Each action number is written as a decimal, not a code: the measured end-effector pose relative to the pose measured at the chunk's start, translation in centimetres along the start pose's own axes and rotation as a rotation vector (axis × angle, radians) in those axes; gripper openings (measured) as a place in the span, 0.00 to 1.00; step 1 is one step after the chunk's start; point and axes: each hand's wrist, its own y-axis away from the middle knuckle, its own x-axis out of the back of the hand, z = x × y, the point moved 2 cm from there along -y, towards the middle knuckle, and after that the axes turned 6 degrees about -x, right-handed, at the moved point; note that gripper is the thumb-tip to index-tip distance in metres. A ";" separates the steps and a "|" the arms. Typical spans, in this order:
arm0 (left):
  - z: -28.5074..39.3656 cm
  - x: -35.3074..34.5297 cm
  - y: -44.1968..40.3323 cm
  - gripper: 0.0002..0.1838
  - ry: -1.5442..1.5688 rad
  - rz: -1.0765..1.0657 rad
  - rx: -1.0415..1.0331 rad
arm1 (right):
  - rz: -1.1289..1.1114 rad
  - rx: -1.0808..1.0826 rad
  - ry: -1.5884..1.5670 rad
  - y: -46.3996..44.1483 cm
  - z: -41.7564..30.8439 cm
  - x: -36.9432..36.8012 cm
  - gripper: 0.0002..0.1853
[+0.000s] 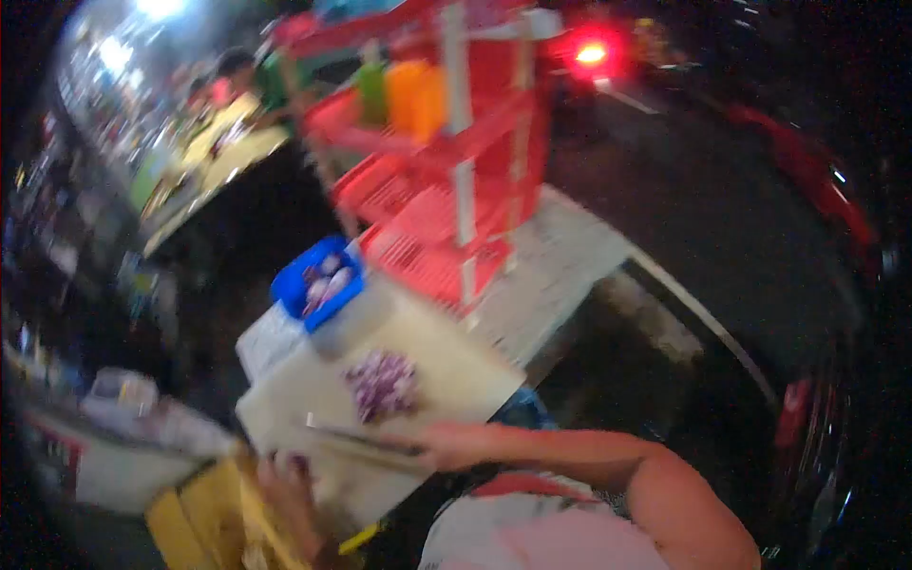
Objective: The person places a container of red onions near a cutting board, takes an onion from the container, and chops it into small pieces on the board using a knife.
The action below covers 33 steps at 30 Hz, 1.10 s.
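Note:
My right hand (445, 446) is closed around the handle of a knife (366, 440), its blade pointing left over the pale cutting board (456, 366). At the board's near left edge my left hand (288, 486) has its fingers curled against a small dark purple piece that looks like an onion (302, 464), though blur hides its shape. Beyond the knife lies a heap of chopped purple onion (383, 385) on the board. A blue basket (285, 285) holding several whole onions (328, 285) stands past the board's far left corner.
A red plastic rack (427, 233) rises behind the board, with orange and green containers (416, 100) on its shelf. A yellow box (195, 513) is beside my left hand. Farther left, a person (271, 81) is near a yellow-topped table (237, 161). A red light (591, 54) glows on the dark road.

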 end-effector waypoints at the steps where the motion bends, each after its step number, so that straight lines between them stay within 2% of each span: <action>1: -5.0 1.6 -1.1 0.17 -0.153 -0.013 -0.032 | -0.055 -0.022 0.085 -0.7 1.5 -0.8 0.40; 3: 0.3 0.7 1.2 0.11 0.040 -0.188 -0.051 | 0.027 -0.022 0.098 -3.1 6.4 -2.4 0.39; 4: -0.4 0.8 1.0 0.11 0.045 -0.192 -0.076 | 0.037 0.001 0.084 -3.9 7.7 -2.6 0.38; 5: -1.1 1.5 1.0 0.15 -0.201 -0.238 -0.184 | 0.047 0.009 0.088 -4.1 7.1 -1.3 0.38; 6: -1.9 2.0 1.3 0.21 -0.455 -0.276 -0.283 | 0.018 -0.125 0.048 -4.2 6.7 -0.1 0.38; 7: -3.5 1.4 0.5 0.21 -0.460 -0.269 -0.282 | -0.017 -0.262 0.009 -4.3 6.5 0.3 0.37; 8: -5.7 -0.4 -0.7 0.15 -0.349 -0.329 -0.277 | 0.025 -0.262 0.034 -5.2 8.5 -0.3 0.36; 9: -7.0 -1.3 -1.1 0.13 -0.234 -0.385 -0.271 | 0.014 -0.257 0.040 -4.9 7.7 0.1 0.36; 10: -5.2 -2.8 -0.9 0.11 -0.208 -0.378 -0.155 | 0.017 -0.273 0.089 -4.1 5.8 1.1 0.35; 11: -4.2 -3.6 -0.7 0.11 -0.202 -0.368 -0.156 | 0.027 -0.289 0.141 -3.6 4.8 2.0 0.34; 12: -3.2 -4.2 -0.6 0.11 -0.239 -0.394 -0.257 | 0.030 -0.285 0.151 -3.6 5.2 1.7 0.34; 14: -1.2 -5.3 -0.8 0.11 -0.320 -0.452 -0.458 | 0.265 -0.056 0.178 -3.7 6.0 0.7 0.32; 15: 0.2 -6.0 -1.2 0.11 -0.321 -0.449 -0.456 | 0.262 -0.053 0.178 -3.4 5.5 1.0 0.32; 17: 1.7 -5.6 -1.0 0.11 -0.498 -0.576 -0.275 | 0.354 -0.021 0.106 -2.7 3.7 1.3 0.31; 18: -2.6 -5.8 -2.0 0.13 -0.132 -0.665 -0.101 | 0.324 -0.133 -0.019 -2.7 3.9 1.2 0.33; 19: -11.0 -7.1 -3.8 0.15 0.239 -0.694 0.083 | 0.533 0.115 0.100 -2.1 2.1 2.4 0.32; 20: -19.5 -8.4 -4.9 0.21 -0.061 -0.594 -0.113 | 0.265 -0.132 -0.253 -1.1 2.0 3.4 0.31; 21: -6.8 -5.9 -2.8 0.28 -0.382 -0.631 -0.428 | 0.308 -0.070 -0.350 -1.9 3.3 3.0 0.27; 22: -0.7 -4.3 -0.9 0.31 -0.367 -0.490 -0.617 | 0.235 -0.257 -0.310 -1.3 1.2 4.2 0.22; 23: -5.1 -4.5 -1.6 0.32 -0.206 -0.545 -0.527 | 0.286 -0.237 -0.338 -1.6 0.5 4.5 0.20; 25: 0.2 -2.8 -1.0 0.33 -0.293 -0.627 -0.129 | 0.273 -0.248 -0.364 -1.6 -0.5 5.0 0.21; 29: -0.5 -2.5 -0.5 0.30 -0.236 -0.595 -0.085 | 0.264 -0.273 -0.323 -1.3 0.4 4.6 0.22; 32: -0.5 -3.5 -0.2 0.27 -0.175 -0.550 -0.162 | 0.233 -0.272 -0.165 -1.5 1.7 3.7 0.24; 33: -0.2 -4.3 -0.2 0.26 -0.210 -0.534 -0.199 | 0.303 -0.167 0.000 -1.8 2.0 3.4 0.26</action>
